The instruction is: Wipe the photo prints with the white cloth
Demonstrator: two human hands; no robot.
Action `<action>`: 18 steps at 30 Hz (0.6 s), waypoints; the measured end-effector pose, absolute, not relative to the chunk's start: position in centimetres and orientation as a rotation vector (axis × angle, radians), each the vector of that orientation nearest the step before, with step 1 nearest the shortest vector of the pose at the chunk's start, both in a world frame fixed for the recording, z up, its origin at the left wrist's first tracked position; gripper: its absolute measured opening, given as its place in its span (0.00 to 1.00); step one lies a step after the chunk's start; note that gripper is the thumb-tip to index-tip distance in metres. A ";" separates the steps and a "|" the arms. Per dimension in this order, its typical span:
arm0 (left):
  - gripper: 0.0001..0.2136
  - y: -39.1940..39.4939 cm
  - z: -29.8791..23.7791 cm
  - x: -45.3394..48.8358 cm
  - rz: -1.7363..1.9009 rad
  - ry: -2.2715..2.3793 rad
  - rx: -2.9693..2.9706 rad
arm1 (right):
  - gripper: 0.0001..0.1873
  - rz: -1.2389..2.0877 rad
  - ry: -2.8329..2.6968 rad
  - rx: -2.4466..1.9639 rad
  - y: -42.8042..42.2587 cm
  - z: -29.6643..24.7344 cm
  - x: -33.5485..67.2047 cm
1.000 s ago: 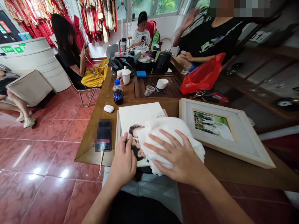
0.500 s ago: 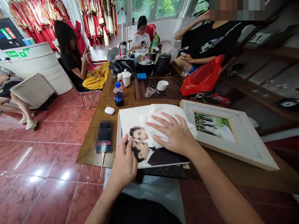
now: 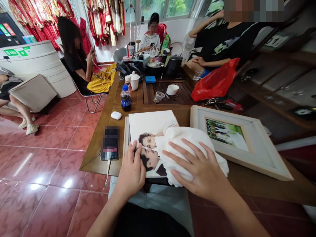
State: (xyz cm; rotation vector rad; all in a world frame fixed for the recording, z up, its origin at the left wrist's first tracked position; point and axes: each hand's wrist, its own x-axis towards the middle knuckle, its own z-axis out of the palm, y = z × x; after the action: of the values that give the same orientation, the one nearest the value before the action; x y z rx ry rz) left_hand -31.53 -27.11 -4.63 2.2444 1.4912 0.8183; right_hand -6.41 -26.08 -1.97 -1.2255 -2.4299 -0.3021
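A large photo print (image 3: 153, 120) of two people lies flat near the table's front edge, over a pale frame edge that shows along its left side. My left hand (image 3: 132, 169) grips the print's lower left edge, fingers bent over its face. A bunched white cloth (image 3: 207, 138) covers the right part of the print. On top of this cloth my right hand (image 3: 199, 168) lies with its fingers spread, pressing it down. To the right rests a wide pale picture frame (image 3: 261, 138) with a smaller outdoor photo (image 3: 223, 135) in it.
Left of the print are a phone (image 3: 110, 143) with a cable, a white earbud case (image 3: 116, 115) and a dark drink bottle (image 3: 126, 98). Farther back stand a white cup (image 3: 172, 89), a lidded mug (image 3: 134, 81) and a red plastic bag (image 3: 214, 82). Several people sit around.
My right hand and the white cloth have moved right and toward me, baring the print's upper part. My left hand has stayed at the print's edge.
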 end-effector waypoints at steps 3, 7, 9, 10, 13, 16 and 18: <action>0.27 -27.1 -4.7 -31.6 0.818 1.480 2.247 | 0.24 -0.313 -2.440 -1.254 -25.1 -1.7 -6.5; 0.27 -27.1 -4.8 -31.7 0.831 1.473 2.230 | 0.23 -0.304 -2.457 -1.310 -21.9 -1.3 -6.8; 0.27 -27.1 -4.9 -31.7 0.837 1.466 2.225 | 0.23 -0.291 -2.458 -1.341 -19.9 -1.2 -7.0; 0.26 -27.1 -4.9 -31.7 0.835 1.463 2.224 | 0.23 -0.282 -2.455 -1.353 -18.9 -1.1 -7.1; 0.26 -27.0 -4.8 -31.8 0.805 1.465 2.223 | 0.24 -0.252 -2.442 -1.382 -16.2 -0.9 -7.5; 0.26 -27.1 -4.7 -31.8 0.777 1.479 2.232 | 0.25 -0.231 -2.432 -1.387 -14.3 -0.7 -7.7; 0.26 -27.1 -4.8 -31.8 0.773 1.491 2.243 | 0.25 -0.229 -2.432 -1.381 -13.7 -0.7 -7.8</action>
State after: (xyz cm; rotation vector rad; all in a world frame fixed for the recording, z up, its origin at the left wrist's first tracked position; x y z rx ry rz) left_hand -31.79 -27.10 -4.76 2.2434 1.4914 0.7729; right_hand -7.82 -13.71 -0.74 -1.3810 -2.4319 -0.2286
